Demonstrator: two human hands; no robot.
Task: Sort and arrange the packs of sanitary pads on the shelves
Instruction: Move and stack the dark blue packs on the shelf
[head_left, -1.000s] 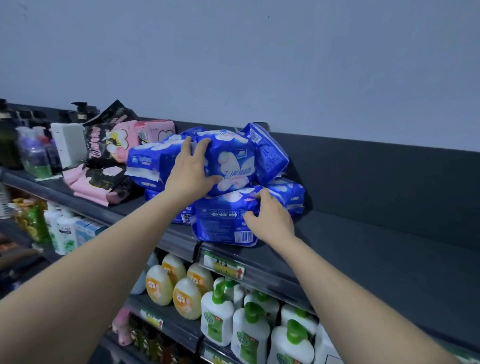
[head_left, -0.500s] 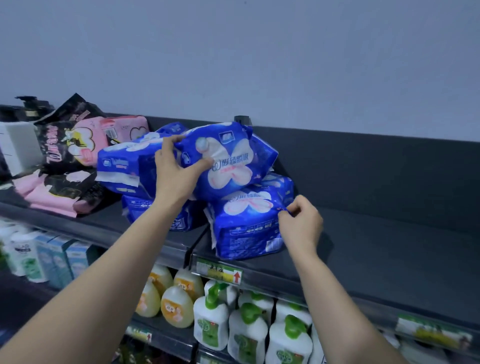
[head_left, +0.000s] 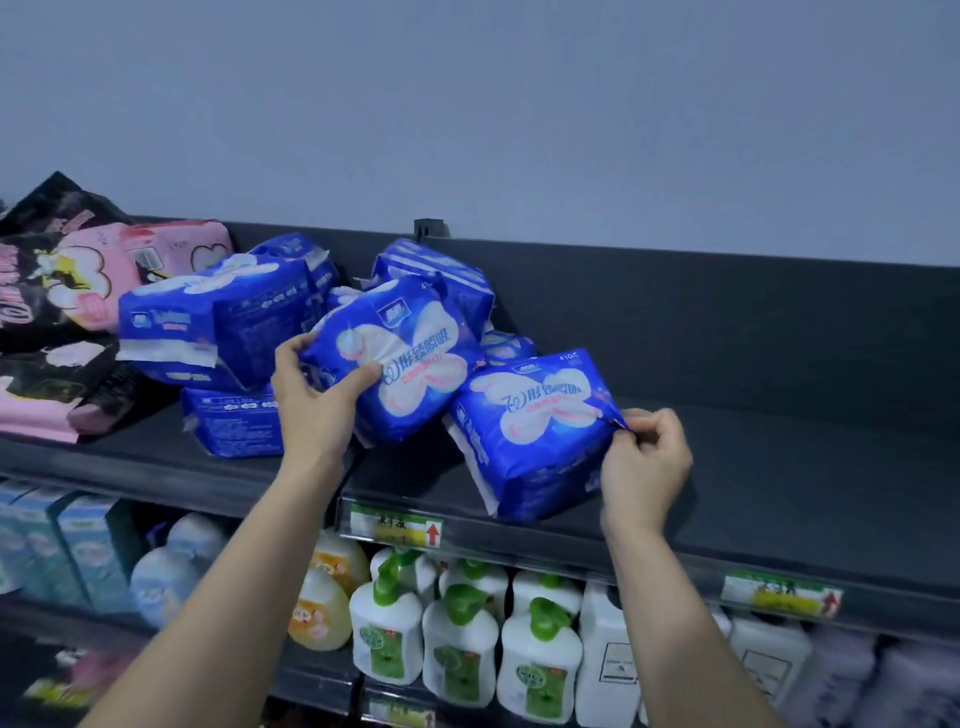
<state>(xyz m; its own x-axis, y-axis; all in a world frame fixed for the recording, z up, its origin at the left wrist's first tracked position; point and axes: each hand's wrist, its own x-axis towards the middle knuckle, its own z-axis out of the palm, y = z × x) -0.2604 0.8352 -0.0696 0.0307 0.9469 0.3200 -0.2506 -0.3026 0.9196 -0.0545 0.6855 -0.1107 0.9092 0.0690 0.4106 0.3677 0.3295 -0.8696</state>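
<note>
Several blue pad packs lie in a loose heap on the dark top shelf (head_left: 779, 467). My left hand (head_left: 311, 400) grips one blue pack (head_left: 410, 358) by its left end, tilted and lifted above the shelf. My right hand (head_left: 644, 457) pinches the right corner seam of another blue pack (head_left: 530, 431), which rests tilted near the shelf's front edge. More blue packs (head_left: 218, 322) are stacked behind and to the left. Pink and black pad packs (head_left: 78, 291) are piled at the far left.
To the right of the blue heap the top shelf is bare dark surface. A price tag (head_left: 396, 530) hangs on the shelf's front rail. On the lower shelf stand white pump bottles with green caps (head_left: 462, 639), yellow bottles (head_left: 322, 608) and boxes (head_left: 62, 545).
My left hand has pulled its blue pack down and to the right off the heap. My right hand has dragged the lower pack to the right by its corner. The camera has turned right.
</note>
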